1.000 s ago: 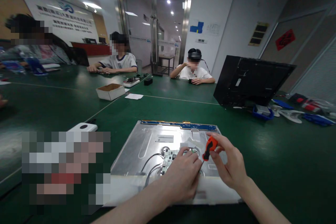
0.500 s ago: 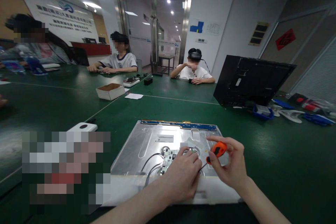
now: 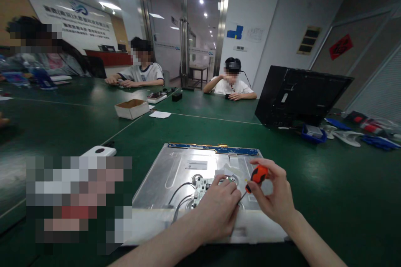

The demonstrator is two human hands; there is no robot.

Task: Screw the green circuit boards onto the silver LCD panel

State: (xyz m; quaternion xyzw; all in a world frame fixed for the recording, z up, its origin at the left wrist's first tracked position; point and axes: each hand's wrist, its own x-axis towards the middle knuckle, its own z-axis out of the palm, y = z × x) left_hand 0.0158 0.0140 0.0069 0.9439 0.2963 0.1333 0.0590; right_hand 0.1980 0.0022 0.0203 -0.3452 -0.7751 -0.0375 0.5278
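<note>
A flat metal display panel (image 3: 178,175) lies back side up on the table in front of me, a blue circuit strip (image 3: 213,149) along its far edge. On its middle is a small green-white circuit board (image 3: 199,190) with dark cables (image 3: 179,192) running left. My left hand (image 3: 217,202) lies over the board's right part, fingers curled down on it and their tips partly hidden. Between thumb and fingers, my right hand (image 3: 275,194) holds an orange-and-black screwdriver (image 3: 259,174) at a tilt. Its shaft runs down-left toward the board, and the tip is hidden behind my left hand.
A large black monitor casing (image 3: 300,96) stands at right, beside a blue tray (image 3: 314,133) and blue gloves (image 3: 379,142). A white box (image 3: 131,109) and paper (image 3: 160,114) lie farther back. Left sits a white device (image 3: 98,151). Several people sit around the table.
The screwdriver handle has turned and become more upright, shifting slightly left in my right hand, whose fingers have moved with it. My left hand and the panel have stayed put.
</note>
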